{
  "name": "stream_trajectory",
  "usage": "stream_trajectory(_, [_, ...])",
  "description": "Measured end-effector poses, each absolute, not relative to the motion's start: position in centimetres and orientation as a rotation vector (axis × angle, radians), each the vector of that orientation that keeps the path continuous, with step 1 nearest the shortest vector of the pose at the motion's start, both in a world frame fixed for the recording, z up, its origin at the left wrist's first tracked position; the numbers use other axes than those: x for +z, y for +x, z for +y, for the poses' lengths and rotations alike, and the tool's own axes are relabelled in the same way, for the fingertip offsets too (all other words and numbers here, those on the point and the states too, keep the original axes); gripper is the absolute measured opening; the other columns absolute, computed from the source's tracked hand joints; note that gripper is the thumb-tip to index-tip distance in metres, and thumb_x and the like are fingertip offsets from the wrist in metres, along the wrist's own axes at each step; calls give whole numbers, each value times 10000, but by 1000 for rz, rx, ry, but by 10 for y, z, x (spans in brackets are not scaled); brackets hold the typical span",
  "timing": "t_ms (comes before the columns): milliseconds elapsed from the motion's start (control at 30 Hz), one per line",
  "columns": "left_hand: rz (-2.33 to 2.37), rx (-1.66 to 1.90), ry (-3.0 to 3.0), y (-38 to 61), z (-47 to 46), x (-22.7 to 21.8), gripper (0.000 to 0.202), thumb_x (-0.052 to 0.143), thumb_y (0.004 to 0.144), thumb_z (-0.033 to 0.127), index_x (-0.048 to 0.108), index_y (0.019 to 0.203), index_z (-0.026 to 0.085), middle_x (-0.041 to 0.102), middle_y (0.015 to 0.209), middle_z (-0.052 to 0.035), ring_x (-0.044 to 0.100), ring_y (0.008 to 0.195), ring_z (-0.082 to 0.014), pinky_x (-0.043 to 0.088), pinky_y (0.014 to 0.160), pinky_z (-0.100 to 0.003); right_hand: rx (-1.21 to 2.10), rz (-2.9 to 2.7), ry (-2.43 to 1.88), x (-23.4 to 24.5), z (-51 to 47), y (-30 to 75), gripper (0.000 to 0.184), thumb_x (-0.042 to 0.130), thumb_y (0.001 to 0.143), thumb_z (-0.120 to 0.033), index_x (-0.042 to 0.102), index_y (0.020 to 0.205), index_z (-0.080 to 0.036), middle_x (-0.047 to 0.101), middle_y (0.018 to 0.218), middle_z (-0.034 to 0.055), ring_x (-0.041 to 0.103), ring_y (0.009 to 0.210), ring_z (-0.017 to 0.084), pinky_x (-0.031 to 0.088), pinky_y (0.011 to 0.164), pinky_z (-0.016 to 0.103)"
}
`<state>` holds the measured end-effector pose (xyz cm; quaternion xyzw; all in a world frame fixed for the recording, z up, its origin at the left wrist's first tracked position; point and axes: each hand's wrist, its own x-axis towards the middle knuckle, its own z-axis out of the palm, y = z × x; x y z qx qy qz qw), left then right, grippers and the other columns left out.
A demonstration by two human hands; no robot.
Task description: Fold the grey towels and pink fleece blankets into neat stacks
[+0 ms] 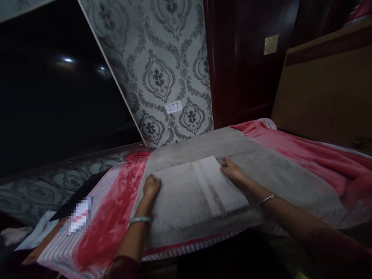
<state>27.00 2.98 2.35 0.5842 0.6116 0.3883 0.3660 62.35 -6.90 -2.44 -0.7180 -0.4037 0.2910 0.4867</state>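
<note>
A grey towel [180, 193] with a pale band and a whitish end lies flat in front of me. Its far left corner is at my left hand [151, 187], whose fingers are curled in on the fabric. At the far right corner, by the whitish end, my right hand [231, 169] is closed with its fingers pinched at the edge. Beneath the towel spreads a larger grey cloth [267, 174]. Under that lies a red and pink blanket [113, 205] with a striped border. The fingertips of both hands are partly hidden.
A patterned wall [158, 73] with a paper label marked 277 [173, 107] rises behind. At the left stands a large dark screen [58, 89]. A cardboard box [325, 89] is at the right, near a dark red door frame [238, 58]. Papers [39, 230] lie lower left.
</note>
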Motion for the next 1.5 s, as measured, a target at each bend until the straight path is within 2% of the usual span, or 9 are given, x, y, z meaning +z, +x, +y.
stream_trajectory(133, [1570,899,1841,314,30,33,603,663,751,211,554,1340,141,406,1562,-199,275,1503,-289,191,1225,-399,314,-1546,-1783,-6,-41,580,669,511,863,-252,414,1514,-136,392,1558,155,329,1447,299,266,1188,456])
stream_trajectory(200, [1565,767,2088,338,26,25,586,614,826,274,525,1393,158,380,1584,-171,245,1514,-284,133,1240,-446,159,-1806,-1865,-6,-31,549,638,412,945,-331,356,1553,-147,289,1613,134,252,1484,305,250,1186,501])
stream_trajectory(300, [1625,415,2518,361,18,-2,586,455,943,394,447,1478,154,322,1612,-174,184,1528,-320,86,1230,-557,77,-1954,-1956,-22,-26,519,614,339,991,-388,348,1560,-157,273,1620,115,194,1503,308,182,1193,548])
stream_trajectory(433, [1669,216,2661,363,13,-26,630,313,989,462,364,1538,158,312,1618,-166,213,1519,-322,121,1223,-569,50,-2018,-1951,-42,-26,522,612,321,1007,-436,362,1556,-168,298,1612,108,191,1506,292,140,1204,534])
stream_trajectory(667, [1653,216,2667,360,16,-23,648,309,985,483,349,1546,160,300,1624,-159,215,1515,-332,141,1216,-582,27,-1916,-2071,-45,-27,562,642,332,1000,-493,363,1556,-172,269,1619,129,208,1502,294,154,1203,545])
stream_trajectory(933, [1651,181,2623,364,10,-16,659,293,991,482,309,1563,155,247,1645,-149,176,1529,-315,107,1228,-549,177,-1811,-2247,-49,-69,601,659,304,1010,-501,235,1604,-222,100,1665,69,142,1514,327,161,1184,601])
stream_trajectory(1100, [1562,20,2574,352,2,6,637,338,991,473,306,1564,196,210,1657,-134,154,1537,-294,120,1224,-542,320,-1752,-2291,-36,-99,613,645,327,1004,-438,247,1601,-207,210,1644,101,168,1505,350,161,1174,628])
stream_trajectory(1300, [1613,119,2684,301,-43,4,629,387,983,507,364,1541,218,218,1654,-148,131,1538,-325,76,1211,-604,1,-1865,-2081,-40,-134,578,694,341,991,-530,305,1579,-164,183,1648,126,116,1518,336,168,1195,567])
stream_trajectory(1500, [1698,16,2597,277,-66,-17,607,281,1007,521,291,1569,291,134,1677,-83,112,1544,-303,273,1164,-610,-39,-2011,-2058,-64,-152,564,720,257,997,-566,369,1546,-113,277,1613,147,199,1505,301,228,1194,526])
